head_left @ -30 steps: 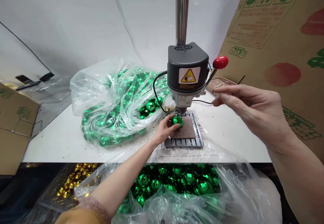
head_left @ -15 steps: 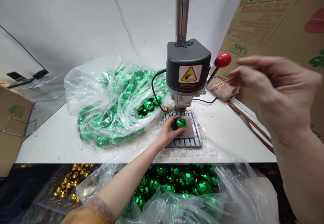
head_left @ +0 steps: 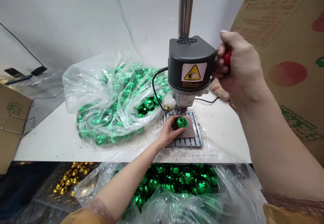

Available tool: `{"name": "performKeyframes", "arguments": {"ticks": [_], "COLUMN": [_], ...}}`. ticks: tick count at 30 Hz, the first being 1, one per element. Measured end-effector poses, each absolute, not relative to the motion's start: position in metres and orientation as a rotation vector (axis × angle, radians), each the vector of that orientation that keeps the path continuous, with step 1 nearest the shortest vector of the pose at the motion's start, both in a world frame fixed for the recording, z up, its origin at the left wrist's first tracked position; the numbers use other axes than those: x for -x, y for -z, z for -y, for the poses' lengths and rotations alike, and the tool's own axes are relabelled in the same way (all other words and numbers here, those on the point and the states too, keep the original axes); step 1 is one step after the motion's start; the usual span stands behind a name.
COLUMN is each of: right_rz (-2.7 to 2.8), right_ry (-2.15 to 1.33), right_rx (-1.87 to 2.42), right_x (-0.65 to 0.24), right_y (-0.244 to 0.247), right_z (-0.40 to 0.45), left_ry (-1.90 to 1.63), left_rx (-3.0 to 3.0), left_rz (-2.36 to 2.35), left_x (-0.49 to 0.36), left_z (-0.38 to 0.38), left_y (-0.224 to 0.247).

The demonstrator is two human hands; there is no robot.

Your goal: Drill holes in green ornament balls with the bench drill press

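My left hand [head_left: 170, 129] holds a shiny green faceted ball [head_left: 181, 122] on a brown board [head_left: 188, 131], which lies on the slotted metal base [head_left: 199, 141] of a small drill press [head_left: 193, 65]. The drill tip comes down at the top of the ball; whether it has entered cannot be made out. My right hand [head_left: 243, 60] is wrapped round the red knob [head_left: 227, 58] of the press lever, at the right of the black motor housing. The fingers hide most of the knob and the lever.
A clear plastic bag [head_left: 88, 78] of green balls lies left of the press on the white table [head_left: 50, 146]. Another open bag of green balls [head_left: 187, 178] is below the front edge. Gold balls [head_left: 73, 175] are at lower left. Cardboard boxes [head_left: 275, 51] flank the table.
My right hand has moved left and closed on the red knob, which it was beside before. My left hand and the green ball stay in place under the drill.
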State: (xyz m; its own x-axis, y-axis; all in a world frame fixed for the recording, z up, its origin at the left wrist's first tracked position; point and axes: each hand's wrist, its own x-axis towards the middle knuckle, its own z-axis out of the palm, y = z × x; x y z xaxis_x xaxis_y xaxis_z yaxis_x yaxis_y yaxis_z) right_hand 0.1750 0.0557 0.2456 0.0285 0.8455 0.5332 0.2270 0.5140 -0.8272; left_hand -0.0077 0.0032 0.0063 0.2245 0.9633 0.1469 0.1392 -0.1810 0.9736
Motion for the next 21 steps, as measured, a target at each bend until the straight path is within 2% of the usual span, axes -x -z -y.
{"name": "performKeyframes", "arguments": {"ticks": [3,5,12,21], "right_rz": [1.277,1.192,1.207,1.184], "right_ry": [-0.909,-0.970,-0.802,-0.528], "right_rx": [0.947,0.891,0.592,0.495], "right_x": [-0.174,-0.173,-0.168,-0.158], "right_y": [-0.245,-0.242,-0.217,-0.193], "right_z": [-0.051,-0.041,-0.007,0.004], "left_ry": [-1.087,-1.088,-1.085,-1.100], "left_rx": [-1.552,-1.564,-1.554,-1.553], "left_rz": [-1.087,-1.098,-1.089,-1.088], "left_x": [0.008,0.008,0.008,0.008], "left_z": [-0.003,-0.003,-0.003,-0.003], "left_y": [-0.006,-0.006,-0.006,-0.006]}}
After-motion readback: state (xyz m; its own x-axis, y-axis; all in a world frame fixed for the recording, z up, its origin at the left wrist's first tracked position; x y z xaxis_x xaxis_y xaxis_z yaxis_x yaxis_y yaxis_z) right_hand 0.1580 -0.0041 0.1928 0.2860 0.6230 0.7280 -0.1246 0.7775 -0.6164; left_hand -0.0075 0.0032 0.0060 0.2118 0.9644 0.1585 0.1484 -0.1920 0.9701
